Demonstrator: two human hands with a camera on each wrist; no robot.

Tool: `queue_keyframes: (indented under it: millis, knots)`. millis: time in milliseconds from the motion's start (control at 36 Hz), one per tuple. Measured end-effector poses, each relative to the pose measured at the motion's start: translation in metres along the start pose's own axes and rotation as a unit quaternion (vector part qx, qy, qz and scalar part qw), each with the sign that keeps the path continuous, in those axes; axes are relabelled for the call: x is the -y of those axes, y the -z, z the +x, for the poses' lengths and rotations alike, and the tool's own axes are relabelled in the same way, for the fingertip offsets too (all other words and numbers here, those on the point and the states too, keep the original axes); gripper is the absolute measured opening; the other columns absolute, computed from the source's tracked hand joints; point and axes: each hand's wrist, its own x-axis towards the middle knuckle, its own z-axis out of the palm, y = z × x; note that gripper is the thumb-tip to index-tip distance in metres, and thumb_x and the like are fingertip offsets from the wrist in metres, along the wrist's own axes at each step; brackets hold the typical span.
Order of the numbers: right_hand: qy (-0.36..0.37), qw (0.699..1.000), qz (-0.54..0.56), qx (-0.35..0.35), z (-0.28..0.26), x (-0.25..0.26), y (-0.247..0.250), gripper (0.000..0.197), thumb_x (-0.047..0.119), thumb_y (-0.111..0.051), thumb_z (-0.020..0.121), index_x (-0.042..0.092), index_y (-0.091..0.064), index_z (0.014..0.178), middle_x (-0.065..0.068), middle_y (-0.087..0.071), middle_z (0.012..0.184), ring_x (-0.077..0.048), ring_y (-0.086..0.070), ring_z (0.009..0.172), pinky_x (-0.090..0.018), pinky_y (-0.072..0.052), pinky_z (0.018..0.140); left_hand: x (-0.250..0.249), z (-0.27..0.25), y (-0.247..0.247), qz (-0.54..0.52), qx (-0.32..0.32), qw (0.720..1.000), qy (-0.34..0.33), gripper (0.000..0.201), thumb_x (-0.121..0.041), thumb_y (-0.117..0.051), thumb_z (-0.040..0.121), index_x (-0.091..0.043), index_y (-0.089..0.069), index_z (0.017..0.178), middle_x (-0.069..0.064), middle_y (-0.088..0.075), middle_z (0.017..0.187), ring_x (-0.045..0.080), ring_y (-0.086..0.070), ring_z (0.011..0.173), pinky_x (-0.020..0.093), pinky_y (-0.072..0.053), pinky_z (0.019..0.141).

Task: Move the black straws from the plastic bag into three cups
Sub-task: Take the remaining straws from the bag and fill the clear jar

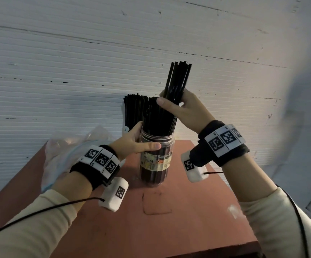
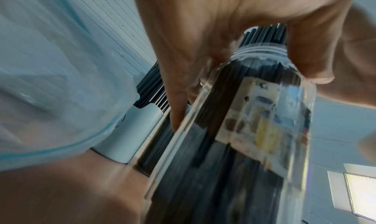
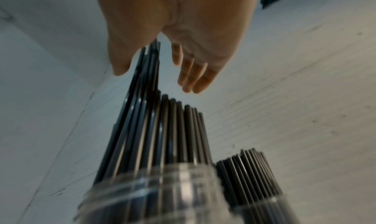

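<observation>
1. Crinkled clear plastic bag (image 1: 67, 146) lies on the left of the reddish table (image 1: 197, 211).
2. Left hand (image 1: 132, 140) wraps the clear, labelled cylindrical cup (image 1: 156, 164) near its rim.
3. Right hand (image 1: 184, 108) pinches a bundle of thin black straws (image 1: 178, 81), upright, tilted slightly right, lower ends inside the cup.

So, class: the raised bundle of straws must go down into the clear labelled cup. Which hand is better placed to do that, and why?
The right hand. It already grips the raised straw bundle directly above the clear cup, lower ends inside the mouth. The left hand is busy steadying that cup near its rim.
</observation>
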Motion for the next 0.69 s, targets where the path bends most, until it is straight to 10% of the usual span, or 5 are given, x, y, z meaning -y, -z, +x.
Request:
queue_keyframes:
  millis: [139,222,694]
  knots:
    - [0.039,0.992,0.044,-0.112,-0.002,0.003,0.009,0.075,0.041,-0.072,0.082,0.024,-0.029,0.141,0.004,-0.048,0.133,-0.010,-0.057,0.115,-0.027,-0.053,0.088,0.002,-0.002,-0.004,-0.010,-0.008,1.000,-0.001,0.098,-0.038,-0.084,0.062,-0.026,-0.033,0.145,-0.006,-0.060,0.134,0.011,-0.056,0.125,0.048,-0.042,0.108]
    - [0.071,0.984,0.072,-0.144,0.000,0.016,0.015,0.069,0.027,-0.070,0.086,0.024,-0.031,0.142,0.004,-0.043,0.139,-0.009,-0.052,0.121,-0.026,-0.051,0.094,0.001,-0.002,-0.005,-0.010,-0.005,1.000,-0.003,0.096,-0.038,-0.082,0.061,-0.025,-0.034,0.144,-0.005,-0.060,0.134,0.012,-0.057,0.124,0.047,-0.043,0.107]
    - [0.144,0.976,-0.054,-0.155,0.004,0.016,-0.001,0.026,0.012,-0.067,0.084,0.012,-0.066,0.110,0.017,-0.057,0.099,0.002,-0.056,0.087,-0.020,-0.052,0.081,0.005,-0.005,-0.010,-0.008,-0.015,1.000,-0.005,0.085,-0.035,-0.076,0.073,-0.028,-0.032,0.146,-0.007,-0.056,0.137,0.011,-0.053,0.126,0.046,-0.041,0.110]
